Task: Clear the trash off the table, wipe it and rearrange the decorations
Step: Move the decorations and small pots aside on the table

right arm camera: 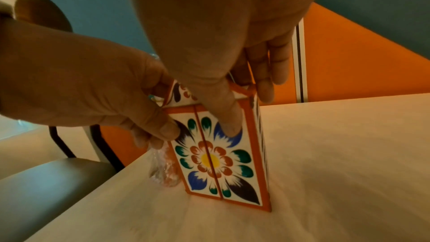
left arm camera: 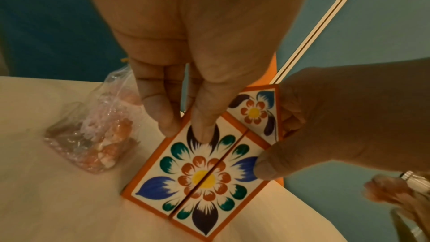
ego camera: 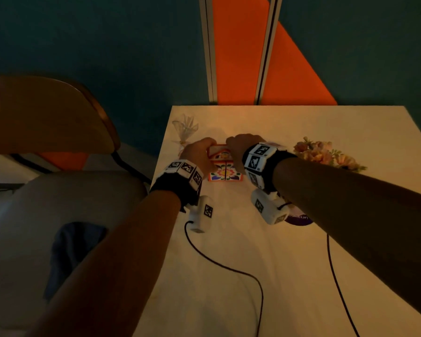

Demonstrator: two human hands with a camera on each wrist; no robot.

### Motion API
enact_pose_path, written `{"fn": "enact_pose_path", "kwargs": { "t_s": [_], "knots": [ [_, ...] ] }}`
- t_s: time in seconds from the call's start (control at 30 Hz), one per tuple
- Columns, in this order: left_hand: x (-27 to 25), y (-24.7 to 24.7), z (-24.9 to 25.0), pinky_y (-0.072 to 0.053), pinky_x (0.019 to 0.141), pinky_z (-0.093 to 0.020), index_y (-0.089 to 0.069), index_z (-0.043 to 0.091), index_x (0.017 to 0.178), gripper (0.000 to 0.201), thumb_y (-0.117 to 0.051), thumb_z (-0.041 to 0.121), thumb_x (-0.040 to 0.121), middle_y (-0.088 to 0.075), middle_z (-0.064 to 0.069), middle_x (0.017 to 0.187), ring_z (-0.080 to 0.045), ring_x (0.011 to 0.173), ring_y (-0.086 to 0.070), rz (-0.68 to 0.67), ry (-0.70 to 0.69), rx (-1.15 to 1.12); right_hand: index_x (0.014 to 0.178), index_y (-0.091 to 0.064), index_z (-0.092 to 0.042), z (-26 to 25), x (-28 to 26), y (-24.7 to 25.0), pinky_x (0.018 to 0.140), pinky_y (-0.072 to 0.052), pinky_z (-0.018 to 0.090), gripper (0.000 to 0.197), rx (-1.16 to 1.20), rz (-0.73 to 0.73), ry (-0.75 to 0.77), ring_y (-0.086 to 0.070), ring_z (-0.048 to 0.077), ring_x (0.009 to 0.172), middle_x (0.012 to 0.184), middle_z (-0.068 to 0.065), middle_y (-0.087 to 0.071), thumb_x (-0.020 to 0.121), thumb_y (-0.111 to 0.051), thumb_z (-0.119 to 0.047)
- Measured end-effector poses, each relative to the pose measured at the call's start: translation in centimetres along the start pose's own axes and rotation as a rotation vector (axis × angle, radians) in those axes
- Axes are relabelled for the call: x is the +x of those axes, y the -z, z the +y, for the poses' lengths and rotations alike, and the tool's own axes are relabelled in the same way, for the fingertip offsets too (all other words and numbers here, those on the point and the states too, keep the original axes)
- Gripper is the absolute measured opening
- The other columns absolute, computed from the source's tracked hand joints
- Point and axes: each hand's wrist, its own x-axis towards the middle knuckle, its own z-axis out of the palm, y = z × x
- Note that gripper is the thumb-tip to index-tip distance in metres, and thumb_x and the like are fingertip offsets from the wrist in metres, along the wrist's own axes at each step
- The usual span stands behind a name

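Observation:
A small house-shaped box (ego camera: 225,170) with an orange frame and a painted flower front stands upright on the pale table (ego camera: 253,251). My left hand (ego camera: 199,152) grips its left side, thumb on the front panel and fingers along the left edge (left arm camera: 186,130). Holding the right side is my right hand (ego camera: 241,147), thumb pressed on the blue petal and fingers behind the roof (right arm camera: 248,109). Just left of the box (left arm camera: 202,172) lies a clear plastic bag (left arm camera: 93,132) with pinkish bits inside, near the table's left edge.
A bunch of peach artificial flowers (ego camera: 326,154) lies to the right of the box. A purple round disc (ego camera: 299,218) shows under my right wrist. A wooden-backed chair (ego camera: 46,113) stands left of the table. Black cables trail over the near tabletop.

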Motion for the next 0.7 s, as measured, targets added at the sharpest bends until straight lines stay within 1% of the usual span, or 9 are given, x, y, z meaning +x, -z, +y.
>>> {"fn": "enact_pose_path", "kwargs": {
  "t_s": [0.13, 0.23, 0.3, 0.4, 0.47, 0.53, 0.6, 0.67, 0.7],
  "knots": [
    [0.7, 0.3, 0.1, -0.052, 0.092, -0.038, -0.051, 0.022, 0.125, 0.052, -0.072, 0.01, 0.079, -0.062, -0.005, 0.12, -0.025, 0.106, -0.06, -0.003, 0.028, 0.004, 0.114, -0.054, -0.01, 0.3, 1.5, -0.7, 0.069, -0.041, 0.032, 0.044, 0.01, 0.012, -0.028, -0.062, 0.034, 0.097, 0.109, 0.013, -0.062, 0.074, -0.072, -0.016],
    [1.0, 0.2, 0.0, -0.051, 0.092, -0.034, -0.048, 0.022, 0.13, 0.055, -0.071, 0.011, 0.081, -0.061, -0.006, 0.123, -0.024, 0.108, -0.06, 0.0, 0.034, 0.025, 0.114, -0.053, -0.013, 0.6, 2.1, -1.3, 0.069, -0.04, 0.033, 0.046, 0.005, 0.04, -0.026, -0.062, 0.034, 0.096, 0.108, 0.012, -0.062, 0.073, -0.073, -0.019],
    [1.1, 0.2, 0.1, -0.05, 0.091, -0.032, -0.047, 0.022, 0.132, 0.055, -0.069, 0.013, 0.083, -0.06, -0.005, 0.124, -0.024, 0.109, -0.059, 0.0, 0.043, 0.046, 0.115, -0.052, -0.013, 0.9, 2.2, -1.6, 0.072, -0.039, 0.034, 0.045, -0.012, 0.04, -0.025, -0.061, 0.034, 0.098, 0.11, 0.011, -0.061, 0.075, -0.071, -0.02],
    [0.9, 0.4, 0.4, -0.05, 0.094, -0.035, -0.042, 0.023, 0.137, 0.06, -0.068, 0.015, 0.084, -0.058, -0.006, 0.129, -0.025, 0.113, -0.058, -0.015, 0.074, 0.065, 0.118, -0.051, -0.015, 1.0, 1.7, -0.9, 0.083, -0.041, 0.038, 0.044, -0.008, 0.046, -0.029, -0.058, 0.035, 0.105, 0.116, 0.011, -0.06, 0.079, -0.067, -0.026],
    [0.3, 0.7, 0.9, -0.047, 0.1, -0.04, -0.032, 0.024, 0.144, 0.069, -0.067, 0.014, 0.085, -0.051, -0.006, 0.137, -0.026, 0.12, -0.053, -0.032, 0.1, 0.078, 0.133, -0.044, -0.016, 0.9, 0.3, 0.8, 0.098, -0.041, 0.042, 0.059, 0.067, 0.076, -0.032, -0.052, 0.035, 0.119, 0.132, 0.012, -0.053, 0.082, -0.066, -0.037],
    [-0.7, 1.1, 1.7, -0.044, 0.103, -0.043, -0.023, 0.026, 0.148, 0.078, -0.067, 0.013, 0.084, -0.044, -0.006, 0.141, -0.027, 0.126, -0.048, -0.025, 0.096, 0.106, 0.14, -0.039, -0.019, 1.0, -2.2, 3.3, 0.104, -0.04, 0.039, 0.067, 0.22, 0.12, -0.014, -0.047, 0.03, 0.127, 0.14, 0.009, -0.047, 0.083, -0.065, -0.041],
    [-2.1, 2.0, 2.7, -0.045, 0.101, -0.043, -0.027, 0.024, 0.146, 0.077, -0.068, 0.01, 0.082, -0.043, -0.006, 0.14, -0.028, 0.126, -0.046, 0.049, 0.049, 0.128, 0.132, -0.049, -0.021, 1.7, -5.4, 5.6, 0.097, -0.046, 0.033, 0.054, 0.401, 0.213, 0.047, -0.053, 0.022, 0.12, 0.132, 0.004, -0.055, 0.084, -0.066, -0.038],
    [-4.1, 2.7, 3.6, -0.046, 0.095, -0.038, -0.041, 0.019, 0.137, 0.061, -0.067, 0.009, 0.082, -0.048, -0.007, 0.134, -0.026, 0.12, -0.05, 0.184, -0.033, 0.123, 0.116, -0.061, -0.021, 3.1, -9.5, 6.8, 0.086, -0.052, 0.029, 0.034, 0.587, 0.332, 0.116, -0.062, 0.015, 0.102, 0.116, -0.004, -0.063, 0.084, -0.069, -0.029],
    [-5.2, 2.8, 3.9, -0.047, 0.09, -0.034, -0.049, 0.017, 0.129, 0.05, -0.067, 0.011, 0.082, -0.052, -0.007, 0.128, -0.024, 0.114, -0.054, 0.248, -0.084, 0.106, 0.107, -0.065, -0.018, 3.9, -11.8, 7.0, 0.082, -0.054, 0.029, 0.025, 0.66, 0.386, 0.136, -0.065, 0.014, 0.094, 0.107, -0.005, -0.066, 0.084, -0.07, -0.025]
  ]
}}
